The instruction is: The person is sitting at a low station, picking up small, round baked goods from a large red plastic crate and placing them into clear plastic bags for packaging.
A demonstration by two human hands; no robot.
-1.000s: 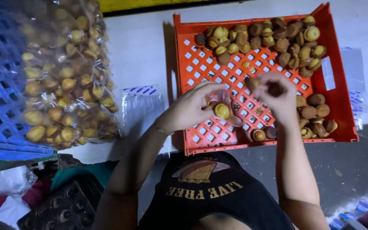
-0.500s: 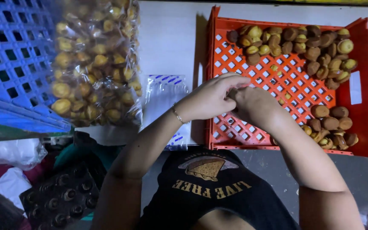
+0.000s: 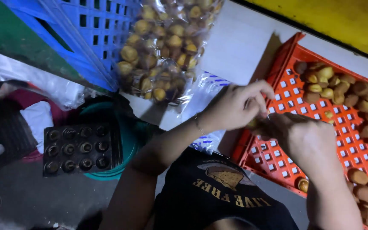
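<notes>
Spreading across the right side, an orange plastic crate (image 3: pixel 277 159) with a square-holed floor lies tilted in the view, and small round brown and yellow baked pieces (image 3: pixel 354 96) are heaped along its far and right parts, with a few more at its near right corner. At far left a blue lattice crate (image 3: pixel 94 30) stands against a green surface, and just right of it a clear plastic bag (image 3: pixel 162 55) stuffed with the same round pieces hangs over the white table (image 3: pixel 239 47). Lower left, a dark baking mould (image 3: pixel 79 147) with rows of round cups rests on a teal tub (image 3: pixel 128 140), well apart from the orange crate. Near the middle, both hands meet over the near left edge of the orange crate. Left hand (image 3: pixel 235 106) has its fingers curled down and pinched together, touching the right hand (image 3: pixel 301 136), whose fingers are folded inward beneath it. A small yellowish piece (image 3: pixel 252 123) shows between them, mostly hidden; which hand grips it I cannot tell. One loose piece (image 3: pixel 303 184) lies on the crate's near rim, just beside the right wrist.
</notes>
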